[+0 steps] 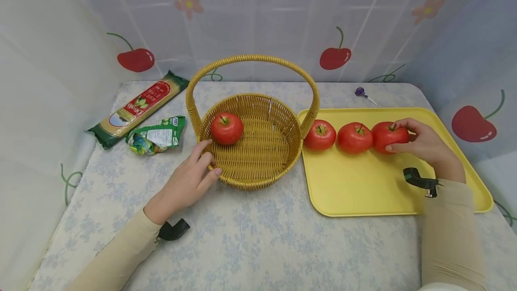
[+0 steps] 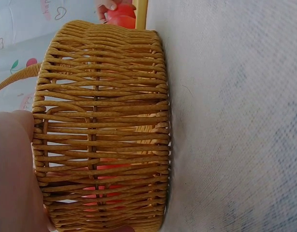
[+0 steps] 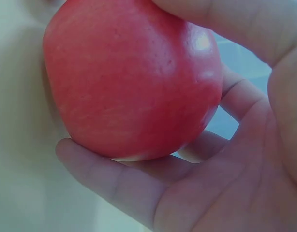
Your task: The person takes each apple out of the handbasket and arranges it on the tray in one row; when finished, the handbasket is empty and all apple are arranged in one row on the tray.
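Observation:
My left hand (image 1: 186, 185) holds the near left rim of a yellow wicker basket (image 1: 246, 185) with a tall arched handle. In the left wrist view, the basket's woven side (image 2: 105, 125) stands on the cloth beside that hand. One red apple (image 1: 227, 129) lies inside the basket at its left. To the right, my right hand (image 1: 428, 145) grips another red apple (image 1: 387, 138), the rightmost of three in a row on a yellow tray (image 1: 363, 187). Fingers and thumb curve around this held apple (image 3: 134, 82) in the right wrist view.
The tray's left edge meets the basket, with two more apples, the left apple (image 1: 320, 135) and the middle apple (image 1: 355, 138), on it. At the left lie a long noodle packet (image 1: 139, 108) and a crumpled green packet (image 1: 157, 134). A purple lollipop (image 1: 361, 92) lies behind the tray.

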Demonstrator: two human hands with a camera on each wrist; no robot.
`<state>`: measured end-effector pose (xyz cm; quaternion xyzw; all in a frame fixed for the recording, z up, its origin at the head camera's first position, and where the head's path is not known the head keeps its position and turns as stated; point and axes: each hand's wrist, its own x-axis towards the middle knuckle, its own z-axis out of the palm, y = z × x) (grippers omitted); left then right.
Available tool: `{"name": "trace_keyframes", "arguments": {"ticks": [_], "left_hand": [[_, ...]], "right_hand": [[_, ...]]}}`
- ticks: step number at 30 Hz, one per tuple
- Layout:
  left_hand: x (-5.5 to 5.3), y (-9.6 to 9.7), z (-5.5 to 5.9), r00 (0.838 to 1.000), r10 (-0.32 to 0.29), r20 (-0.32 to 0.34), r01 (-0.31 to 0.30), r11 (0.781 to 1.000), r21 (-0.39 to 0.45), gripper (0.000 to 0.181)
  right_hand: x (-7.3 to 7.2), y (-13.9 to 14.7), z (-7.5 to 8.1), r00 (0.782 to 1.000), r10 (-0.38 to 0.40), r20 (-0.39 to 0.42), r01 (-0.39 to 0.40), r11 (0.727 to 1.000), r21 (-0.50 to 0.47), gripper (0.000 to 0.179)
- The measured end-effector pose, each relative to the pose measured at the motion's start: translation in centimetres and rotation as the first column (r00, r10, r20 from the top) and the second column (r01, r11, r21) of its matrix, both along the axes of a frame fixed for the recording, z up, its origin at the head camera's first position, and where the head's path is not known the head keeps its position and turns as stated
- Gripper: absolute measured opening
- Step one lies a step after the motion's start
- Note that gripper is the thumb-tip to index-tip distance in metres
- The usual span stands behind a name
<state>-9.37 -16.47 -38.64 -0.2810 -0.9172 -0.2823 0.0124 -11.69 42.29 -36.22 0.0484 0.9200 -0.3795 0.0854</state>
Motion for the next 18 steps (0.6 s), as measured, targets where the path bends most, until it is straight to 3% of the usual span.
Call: {"name": "trace_keyframes", "arguments": {"ticks": [9, 18], "left_hand": [[0.01, 0.10, 0.03, 1.000, 0.005, 0.003, -0.005, 1.000, 0.003, 0.017], [-0.01, 0.11, 0.04, 1.000, 0.004, 0.000, -0.004, 1.000, 0.005, 0.016]], "right_hand": [[-0.11, -0.04, -0.25, 1.000, 0.004, 0.000, -0.004, 1.000, -0.004, 0.050], [-0.13, -0.24, -0.30, 1.000, 0.000, -0.004, 0.000, 0.998, -0.060, 0.037]]}}
